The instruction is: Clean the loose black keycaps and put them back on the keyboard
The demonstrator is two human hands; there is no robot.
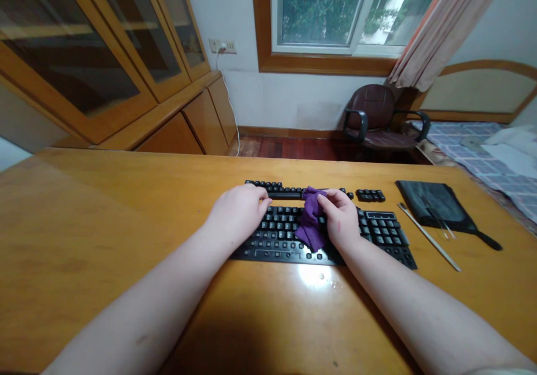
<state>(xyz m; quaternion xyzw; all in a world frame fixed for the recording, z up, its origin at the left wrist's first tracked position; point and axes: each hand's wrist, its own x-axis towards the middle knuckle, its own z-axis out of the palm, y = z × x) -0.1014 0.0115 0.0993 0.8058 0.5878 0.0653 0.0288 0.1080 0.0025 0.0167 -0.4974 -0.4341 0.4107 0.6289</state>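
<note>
A black keyboard (279, 234) lies on the wooden table, and its lowest rows show bare switch mounts without keycaps. Loose black keycaps (371, 195) stand in a line behind it, among them a long spacebar (286, 195). Between the thumb and fingers of my right hand (342, 221) is a bunched purple cloth (311, 221), which hangs over the middle of the keys. My left hand (238, 212) is closed above the keyboard's left end, fingertips pressed together near the loose keycaps. Whatever it may hold is hidden.
To the right on the table (126, 212) lie a black mesh pouch (436, 204), a thin metal wire tool (440, 224) and a long pale stick brush (430, 238). A chair (373, 115) and a bed (482, 145) are beyond the table, with a glass-door cabinet (168, 92) at left.
</note>
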